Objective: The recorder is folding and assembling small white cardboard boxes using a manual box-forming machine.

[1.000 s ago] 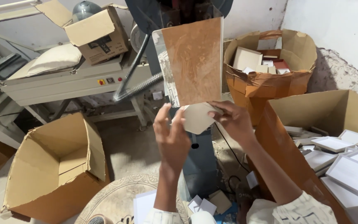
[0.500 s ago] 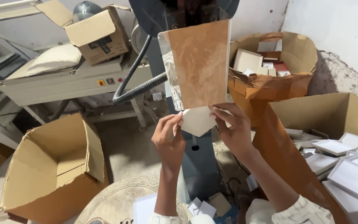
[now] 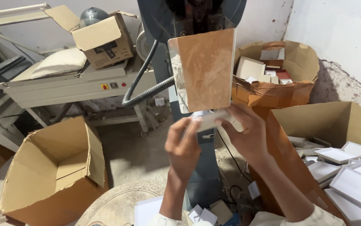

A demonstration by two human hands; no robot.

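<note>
A: What's in hand?

B: A small pale card blank [image 3: 209, 120], motion-blurred, held up just under the tall brown guard plate [image 3: 205, 69] of the blue-grey press [image 3: 197, 167]. Both hands pinch it: the left hand [image 3: 183, 146] has its fingers closed on the near left edge, and the right hand [image 3: 247, 136] has fingers curled over the right edge

A: Which step is that, do you think?

B: I judge it as feeding the piece in beneath the plate. The next move calls for keeping the blank level and square to the plate, with fingertips kept clear of the gap

A: Any change from half a second back?

B: The blank then hung lower and showed a clear rounded white flap below the plate; now it sits tighter against the plate's bottom edge and the hands have closed in around it

A: And round about?

B: 1 open empty carton [image 3: 51, 167] on the left, 1 carton of white trays [image 3: 347, 167] on the right, and a paper sack of card pieces [image 3: 272, 90] behind. A grey corrugated hose [image 3: 147, 90] runs off the machine
</note>
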